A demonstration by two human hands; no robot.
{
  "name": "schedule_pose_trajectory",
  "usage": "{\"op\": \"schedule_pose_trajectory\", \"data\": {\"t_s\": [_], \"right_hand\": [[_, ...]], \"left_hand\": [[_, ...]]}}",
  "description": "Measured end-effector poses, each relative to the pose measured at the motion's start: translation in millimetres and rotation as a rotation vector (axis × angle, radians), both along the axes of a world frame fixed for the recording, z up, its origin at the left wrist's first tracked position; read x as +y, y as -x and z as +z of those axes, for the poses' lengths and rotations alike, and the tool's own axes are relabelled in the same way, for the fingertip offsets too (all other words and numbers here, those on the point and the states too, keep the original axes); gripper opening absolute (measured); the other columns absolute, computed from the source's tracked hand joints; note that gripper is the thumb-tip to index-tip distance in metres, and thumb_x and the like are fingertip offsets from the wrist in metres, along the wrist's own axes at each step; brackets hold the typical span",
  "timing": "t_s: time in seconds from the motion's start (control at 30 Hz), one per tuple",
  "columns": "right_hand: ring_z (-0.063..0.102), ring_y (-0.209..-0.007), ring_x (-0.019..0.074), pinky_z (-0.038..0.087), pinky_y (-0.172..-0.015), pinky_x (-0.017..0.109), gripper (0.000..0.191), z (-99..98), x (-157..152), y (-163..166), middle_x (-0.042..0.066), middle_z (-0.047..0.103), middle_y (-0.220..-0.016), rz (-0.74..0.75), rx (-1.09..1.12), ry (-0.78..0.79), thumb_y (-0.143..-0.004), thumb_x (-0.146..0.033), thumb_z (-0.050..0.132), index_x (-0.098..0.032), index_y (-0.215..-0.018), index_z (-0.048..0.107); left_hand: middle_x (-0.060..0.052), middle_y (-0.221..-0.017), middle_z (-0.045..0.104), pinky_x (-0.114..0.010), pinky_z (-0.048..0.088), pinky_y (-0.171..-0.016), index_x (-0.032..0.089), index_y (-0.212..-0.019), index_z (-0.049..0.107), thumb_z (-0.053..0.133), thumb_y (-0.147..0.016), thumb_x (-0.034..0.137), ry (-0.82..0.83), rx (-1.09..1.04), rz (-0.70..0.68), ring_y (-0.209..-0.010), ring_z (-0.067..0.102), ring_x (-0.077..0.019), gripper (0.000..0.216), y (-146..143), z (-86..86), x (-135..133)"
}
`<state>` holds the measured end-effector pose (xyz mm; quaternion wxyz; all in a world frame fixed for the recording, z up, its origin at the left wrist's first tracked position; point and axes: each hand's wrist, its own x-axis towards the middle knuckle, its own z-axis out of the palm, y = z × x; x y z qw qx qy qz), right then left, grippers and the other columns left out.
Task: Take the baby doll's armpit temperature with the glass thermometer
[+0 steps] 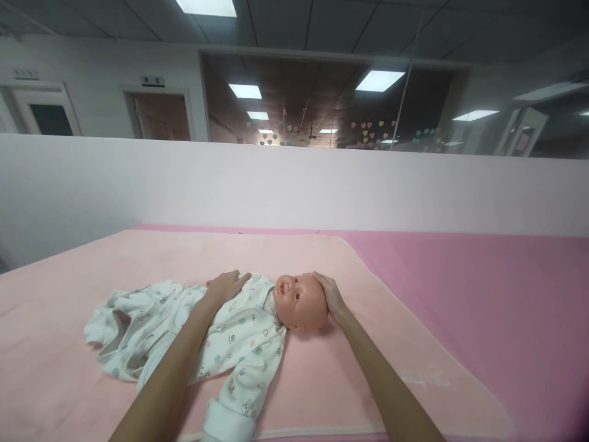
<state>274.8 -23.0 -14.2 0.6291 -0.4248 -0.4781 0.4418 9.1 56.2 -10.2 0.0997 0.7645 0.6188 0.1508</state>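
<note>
A baby doll [301,302] lies on its back across a peach pad, its bare head to the right and its legs to the left. It wears a white printed sleepsuit [243,331] with a long sleeve spread toward me. My left hand [227,287] rests on the doll's far side at the chest, fingers loosely extended over the cloth. Against the crown of the doll's head lies my right hand [330,291], its fingers stretched along the far side of the scalp. The undersides of both hands are hidden.
The peach pad [405,344] with a pale edge lies over a pink surface [483,294]. Beyond it stands a low white partition [294,184]. A window with heart stickers [368,132] and an open doorway [163,116] are farther back.
</note>
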Motion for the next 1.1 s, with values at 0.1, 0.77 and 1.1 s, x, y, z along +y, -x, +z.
{"op": "schedule_pose_trajectory", "data": {"t_s": [0.1, 0.77, 1.1], "right_hand": [[0.057, -0.080, 0.0218, 0.042, -0.073, 0.029, 0.039, 1.7, -1.6, 0.8, 0.004, 0.067, -0.075, 0.000, -0.002, 0.018, -0.063, -0.053, 0.063, -0.015, -0.066, 0.064], [0.054, -0.102, 0.0228, 0.038, -0.092, 0.032, 0.028, -0.3, -0.7, -0.1, 0.004, 0.066, -0.100, -0.047, -0.010, -0.047, -0.066, -0.041, 0.062, -0.019, -0.080, 0.069], [0.057, -0.091, 0.0244, 0.042, -0.083, 0.032, 0.037, 0.1, -1.1, 0.4, 0.006, 0.068, -0.089, -0.004, 0.010, -0.005, -0.062, -0.048, 0.064, -0.015, -0.077, 0.068]], "left_hand": [[-0.016, -0.095, 0.065, -0.042, 0.038, -0.076, 0.018, -0.080, 0.055, 0.025, -0.078, 0.060, 0.004, -0.004, 0.001, -0.093, 0.057, -0.0332, 0.052, -0.2, 0.1, 0.4], [-0.015, -0.091, 0.065, -0.040, 0.039, -0.074, 0.018, -0.079, 0.056, 0.025, -0.079, 0.059, 0.001, -0.011, -0.003, -0.091, 0.057, -0.0322, 0.051, -1.5, 2.6, -3.5], [-0.014, -0.092, 0.066, -0.040, 0.039, -0.076, 0.019, -0.079, 0.058, 0.025, -0.078, 0.062, -0.005, -0.043, -0.006, -0.091, 0.058, -0.0317, 0.054, 2.0, -4.4, 5.2]]}}
